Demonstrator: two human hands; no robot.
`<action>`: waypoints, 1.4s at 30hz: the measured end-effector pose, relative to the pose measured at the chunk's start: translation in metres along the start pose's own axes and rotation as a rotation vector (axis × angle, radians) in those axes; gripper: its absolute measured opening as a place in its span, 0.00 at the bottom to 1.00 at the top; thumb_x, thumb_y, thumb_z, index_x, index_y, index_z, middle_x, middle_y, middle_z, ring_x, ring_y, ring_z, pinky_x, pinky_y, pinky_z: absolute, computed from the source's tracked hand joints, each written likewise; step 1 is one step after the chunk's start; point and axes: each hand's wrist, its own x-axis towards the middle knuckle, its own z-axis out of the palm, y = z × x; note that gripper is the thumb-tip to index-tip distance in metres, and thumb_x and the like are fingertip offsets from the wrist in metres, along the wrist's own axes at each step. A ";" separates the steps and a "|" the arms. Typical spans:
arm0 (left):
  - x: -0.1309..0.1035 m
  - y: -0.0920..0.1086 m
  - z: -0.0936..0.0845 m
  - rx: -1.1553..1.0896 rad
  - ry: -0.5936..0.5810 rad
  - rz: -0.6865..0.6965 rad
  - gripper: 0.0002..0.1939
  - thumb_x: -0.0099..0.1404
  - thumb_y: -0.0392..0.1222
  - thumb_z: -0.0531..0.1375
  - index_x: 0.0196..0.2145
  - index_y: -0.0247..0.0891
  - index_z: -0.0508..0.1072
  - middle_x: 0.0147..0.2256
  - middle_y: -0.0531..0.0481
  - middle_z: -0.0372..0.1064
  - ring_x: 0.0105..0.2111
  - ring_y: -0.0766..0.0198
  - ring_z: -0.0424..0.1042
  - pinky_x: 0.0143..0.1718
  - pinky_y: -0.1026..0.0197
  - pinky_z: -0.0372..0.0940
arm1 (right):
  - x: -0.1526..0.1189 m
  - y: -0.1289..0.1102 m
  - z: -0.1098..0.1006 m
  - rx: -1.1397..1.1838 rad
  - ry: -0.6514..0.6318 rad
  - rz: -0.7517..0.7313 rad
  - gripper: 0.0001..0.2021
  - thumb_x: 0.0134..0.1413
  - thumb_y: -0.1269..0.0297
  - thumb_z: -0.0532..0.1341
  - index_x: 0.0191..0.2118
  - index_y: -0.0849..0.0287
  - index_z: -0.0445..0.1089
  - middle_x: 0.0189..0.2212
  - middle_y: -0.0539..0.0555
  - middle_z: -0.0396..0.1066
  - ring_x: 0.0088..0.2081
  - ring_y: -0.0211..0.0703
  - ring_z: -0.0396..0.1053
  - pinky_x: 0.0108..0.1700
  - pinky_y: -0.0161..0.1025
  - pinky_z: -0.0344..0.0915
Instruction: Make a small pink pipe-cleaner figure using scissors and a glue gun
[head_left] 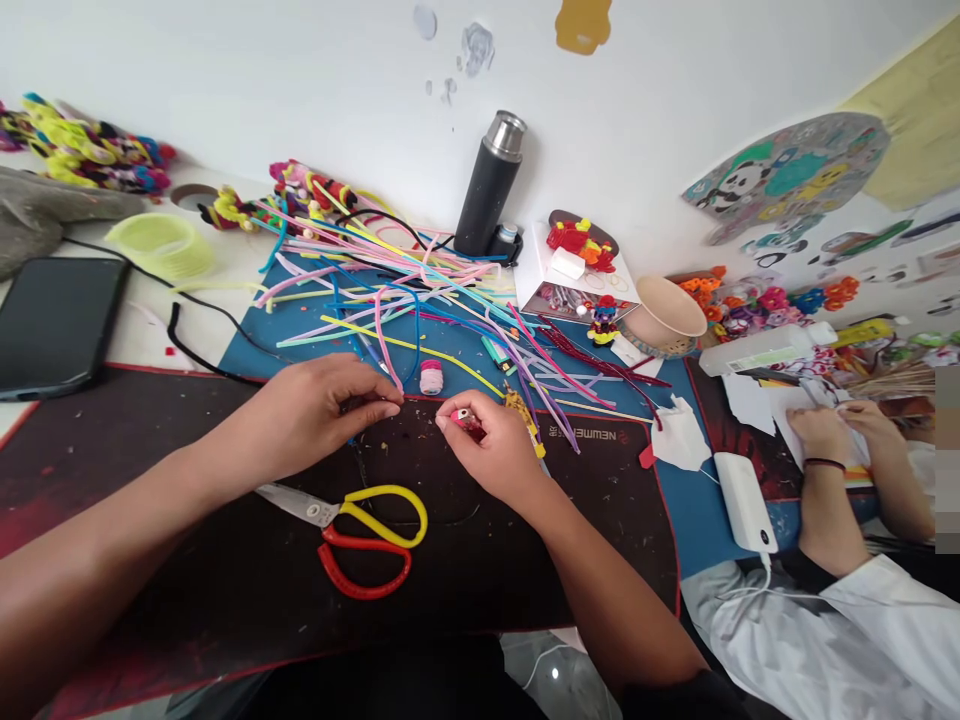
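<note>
The pink lighter (463,418), as we take it to be, sits in our right hand (491,445), near the far edge of the dark mat (510,570). Only a short piece of it shows: a bright pink body and a pale, metallic-looking end with a small dark spot on it. Our curled fingers and palm hide the rest, so we cannot tell its full shape. The thumb and forefinger close around it, and the shiny end faces up between them.

Our left hand (322,405) is apart from it, palm down over the mat, its fingers bent and thumb and forefinger brought close together at the tips. We cannot tell whether they pinch something fine; a pink fuzzy stem (379,330) runs down to just beside them. A small pink-and-white spool (431,377) stands just beyond the gap between our hands. Nearer us, scissors (367,535) with one yellow and one red handle lie spread on the mat.
</note>
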 end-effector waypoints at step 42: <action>0.001 0.019 0.009 0.184 -0.150 0.082 0.12 0.76 0.47 0.58 0.41 0.44 0.81 0.38 0.50 0.81 0.39 0.56 0.79 0.42 0.57 0.68 | 0.003 -0.021 0.005 -0.071 -0.046 -0.073 0.06 0.67 0.64 0.62 0.42 0.51 0.78 0.36 0.49 0.83 0.31 0.41 0.75 0.37 0.36 0.65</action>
